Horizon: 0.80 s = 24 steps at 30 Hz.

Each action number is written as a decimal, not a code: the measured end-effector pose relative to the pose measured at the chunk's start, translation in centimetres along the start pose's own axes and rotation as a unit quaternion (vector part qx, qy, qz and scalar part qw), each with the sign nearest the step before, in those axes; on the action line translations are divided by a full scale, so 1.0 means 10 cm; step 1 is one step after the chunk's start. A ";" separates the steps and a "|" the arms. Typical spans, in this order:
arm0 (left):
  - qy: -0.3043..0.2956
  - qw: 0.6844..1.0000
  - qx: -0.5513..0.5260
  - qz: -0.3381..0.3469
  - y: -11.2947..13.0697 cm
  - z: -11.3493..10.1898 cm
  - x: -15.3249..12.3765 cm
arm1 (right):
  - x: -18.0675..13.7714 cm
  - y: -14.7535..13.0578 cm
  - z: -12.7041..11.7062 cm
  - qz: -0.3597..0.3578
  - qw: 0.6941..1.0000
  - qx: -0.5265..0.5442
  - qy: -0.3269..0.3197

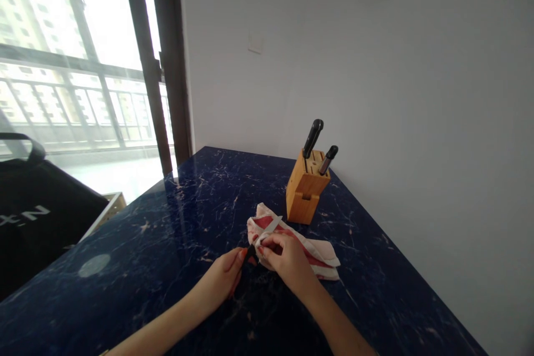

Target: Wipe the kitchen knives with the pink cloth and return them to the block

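A small knife (273, 225) with a black handle points up and to the right over the table. My left hand (228, 271) is closed round its handle. At the base of the blade, my right hand (283, 256) pinches a fold of a red and white cloth (321, 256) against the metal. The rest of that cloth lies spread on the table under the blade and beyond my right hand. Just past the cloth stands a wooden knife block (302, 192), with a large black-handled knife (312, 138) and a second black-handled tool (328, 160) in its slots.
The dark blue marbled table (142, 267) runs up to a pale wall (375, 94) at the back and right. On the left are a black bag (41, 217) with white lettering, a light-coloured crate (114, 206) and a dark-framed glass door (167, 55).
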<state>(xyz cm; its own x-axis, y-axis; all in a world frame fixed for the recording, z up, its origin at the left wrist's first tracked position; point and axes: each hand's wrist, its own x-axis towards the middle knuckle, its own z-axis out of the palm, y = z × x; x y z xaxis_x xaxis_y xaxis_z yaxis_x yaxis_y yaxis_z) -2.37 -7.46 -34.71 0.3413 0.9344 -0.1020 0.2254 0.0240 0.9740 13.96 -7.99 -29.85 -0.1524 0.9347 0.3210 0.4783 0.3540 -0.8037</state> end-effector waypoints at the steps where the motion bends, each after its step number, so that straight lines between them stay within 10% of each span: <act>1: 0.001 1.000 0.000 0.003 0.00 0.00 0.00 | -0.01 0.00 0.01 -0.005 1.000 0.003 0.006; 12: -0.015 0.998 0.055 0.030 0.07 0.01 -0.05 | 0.02 0.16 0.00 0.025 0.990 -0.065 0.120; 24: -0.013 0.998 0.051 0.033 -0.01 0.00 -0.01 | -0.04 0.03 0.11 -0.004 0.998 -0.031 0.052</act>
<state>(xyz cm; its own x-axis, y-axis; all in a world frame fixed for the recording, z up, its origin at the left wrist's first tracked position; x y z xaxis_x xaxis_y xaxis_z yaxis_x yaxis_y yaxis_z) -2.39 -7.56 -34.82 0.3820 0.9231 -0.0448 0.2924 -0.0747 0.9534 13.20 -8.20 -30.75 -0.0671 0.9221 0.3812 0.5303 0.3566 -0.7692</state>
